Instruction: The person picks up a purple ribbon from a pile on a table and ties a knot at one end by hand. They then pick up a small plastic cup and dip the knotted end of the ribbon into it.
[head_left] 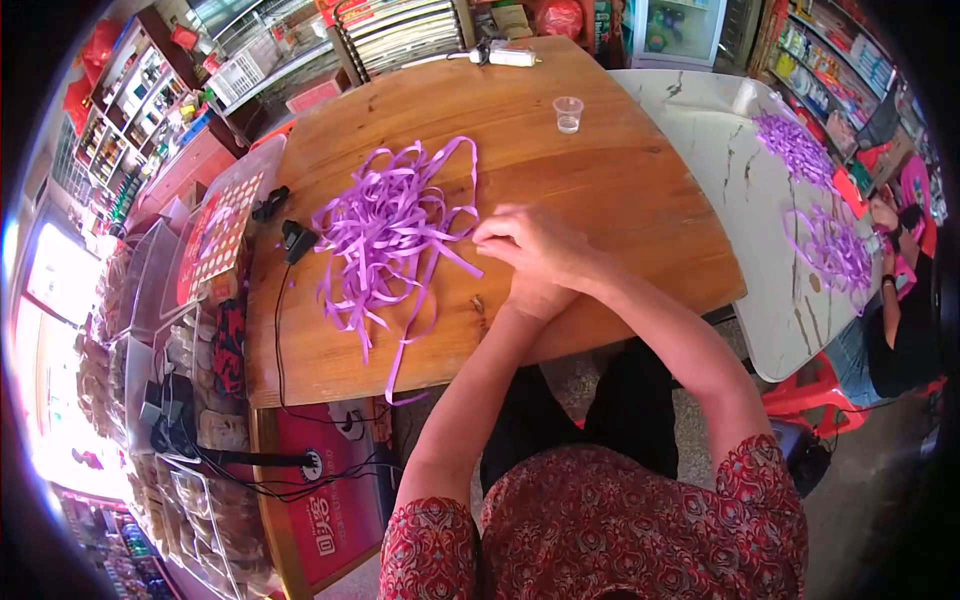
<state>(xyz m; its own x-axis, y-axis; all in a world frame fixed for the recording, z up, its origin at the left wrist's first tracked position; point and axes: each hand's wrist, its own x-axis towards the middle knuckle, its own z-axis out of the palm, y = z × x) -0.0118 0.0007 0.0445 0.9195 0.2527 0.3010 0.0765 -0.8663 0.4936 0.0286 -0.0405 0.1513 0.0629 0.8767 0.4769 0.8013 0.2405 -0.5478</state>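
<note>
A: Where's the purple ribbon spotted?
B: Heaped toward the table's left edge, just left of the right hand. That hand's fingers are curled, pinch can't be told; left hand is mostly covered, grip can't be seen.

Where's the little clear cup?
In the head view, the clear cup stands on the wooden table, right of the purple ribbon pile, beyond the right hand.

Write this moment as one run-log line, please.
left hand: under right, mostly hidden; right hand: crossed over left, near purple ribbon; purple ribbon: loose heap on wooden table; clear cup: upright
</note>
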